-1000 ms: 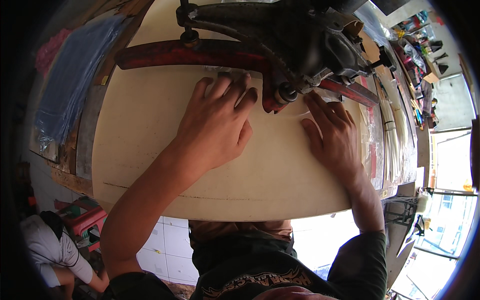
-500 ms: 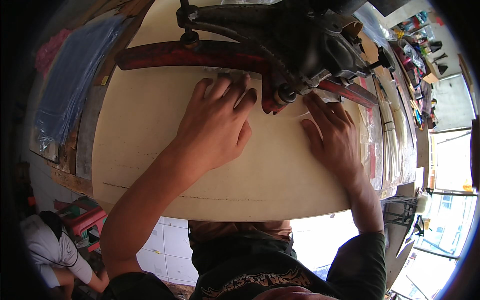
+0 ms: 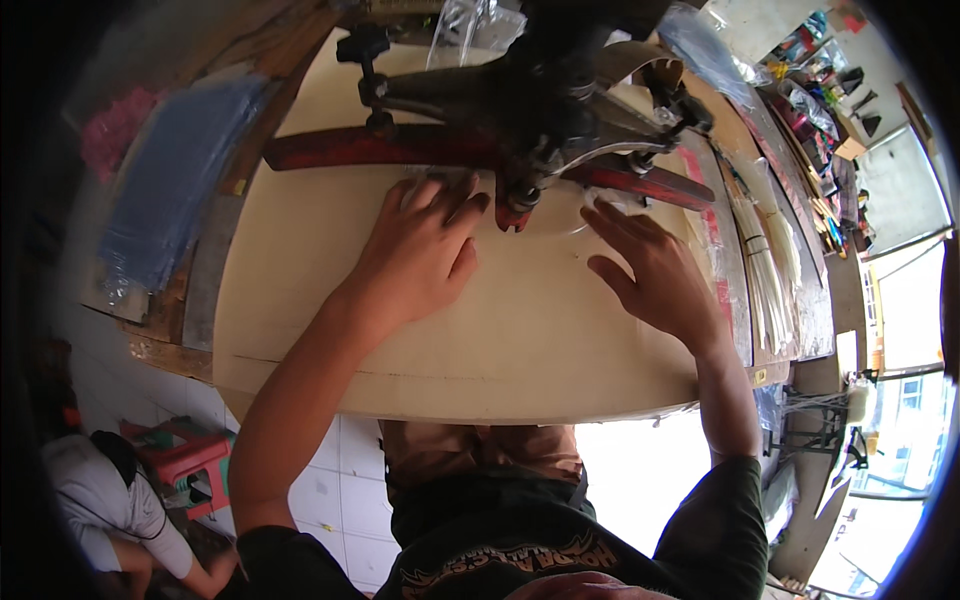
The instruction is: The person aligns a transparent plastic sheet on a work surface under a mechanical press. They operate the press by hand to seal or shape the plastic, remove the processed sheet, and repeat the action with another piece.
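Observation:
A dark metal machine (image 3: pixel 560 110) with knobs and a long red bar (image 3: pixel 385 147) stands over a pale cream board (image 3: pixel 480 345). My left hand (image 3: pixel 420 250) rests on the board just in front of the bar. Its fingers are spread and slightly bent, with the tips close to the bar's lower edge. On the other side of the machine's middle foot (image 3: pixel 514 212), my right hand (image 3: pixel 655 270) lies with its thumb apart. Its fingertips reach a piece of clear plastic (image 3: pixel 605 197) beside the bar. Whether either hand presses on plastic under the bar is hard to see.
Stacked bluish clear plastic sheets (image 3: pixel 175 190) and a pink bundle (image 3: pixel 115 130) lie at the left. At the right are pale strips tied together (image 3: pixel 765 265) and a cluttered shelf (image 3: pixel 830 150). A person in a light shirt (image 3: pixel 100 500) crouches near a red stool (image 3: pixel 190 465).
The whole view has shifted, showing more of the machine's upper part and the far end of the board. Both hands stay on the board near the bar, with little change in pose.

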`<state>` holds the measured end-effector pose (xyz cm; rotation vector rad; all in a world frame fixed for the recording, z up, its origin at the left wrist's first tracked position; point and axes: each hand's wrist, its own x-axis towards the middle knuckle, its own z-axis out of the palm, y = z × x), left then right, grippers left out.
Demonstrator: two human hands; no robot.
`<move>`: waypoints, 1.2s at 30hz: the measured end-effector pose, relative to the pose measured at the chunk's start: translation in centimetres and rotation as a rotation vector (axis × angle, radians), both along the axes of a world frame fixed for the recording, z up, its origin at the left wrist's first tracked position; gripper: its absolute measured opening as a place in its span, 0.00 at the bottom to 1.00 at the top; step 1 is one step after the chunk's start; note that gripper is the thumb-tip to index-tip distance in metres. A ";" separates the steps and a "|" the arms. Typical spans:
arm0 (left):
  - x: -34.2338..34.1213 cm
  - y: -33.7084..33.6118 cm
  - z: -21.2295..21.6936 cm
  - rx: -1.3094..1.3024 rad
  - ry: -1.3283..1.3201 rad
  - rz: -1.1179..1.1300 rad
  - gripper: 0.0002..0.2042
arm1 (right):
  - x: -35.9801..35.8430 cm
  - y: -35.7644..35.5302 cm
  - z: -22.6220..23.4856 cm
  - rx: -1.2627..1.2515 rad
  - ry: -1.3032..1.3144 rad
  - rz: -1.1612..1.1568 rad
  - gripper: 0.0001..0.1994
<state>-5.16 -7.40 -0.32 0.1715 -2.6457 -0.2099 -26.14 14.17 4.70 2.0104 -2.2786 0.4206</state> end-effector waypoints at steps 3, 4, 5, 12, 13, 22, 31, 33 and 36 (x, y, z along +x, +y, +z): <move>0.6 -0.5 1.3 0.046 -0.095 -0.017 0.25 | 0.4 2.3 1.9 0.045 -0.111 0.034 0.22; 0.9 -0.5 1.7 0.060 -0.136 -0.020 0.26 | 0.7 3.2 2.4 0.033 -0.144 0.032 0.22; 1.3 -0.6 1.6 0.075 -0.149 -0.042 0.27 | 1.0 4.1 2.8 0.021 -0.175 0.036 0.22; 7.1 4.2 3.4 0.145 -0.266 0.000 0.26 | 1.5 11.5 -0.3 -0.295 -0.476 -0.226 0.13; 8.4 4.7 4.2 0.189 -0.246 0.020 0.25 | 1.5 12.3 -1.2 -0.373 -0.523 -0.269 0.12; 15.6 4.6 0.9 0.256 0.548 0.343 0.10 | 1.8 14.2 -5.4 -0.730 -0.776 -0.404 0.10; 11.8 19.3 17.7 -0.129 0.523 -0.118 0.07 | 1.4 15.6 -5.9 -0.717 -0.800 -0.412 0.11; 12.1 19.8 19.3 -0.266 0.419 -0.156 0.08 | 1.6 15.1 -5.3 -0.713 -0.777 -0.418 0.11; 9.2 16.6 18.5 -0.615 0.762 -0.282 0.13 | 1.7 14.7 -5.2 -0.711 -0.722 -0.395 0.11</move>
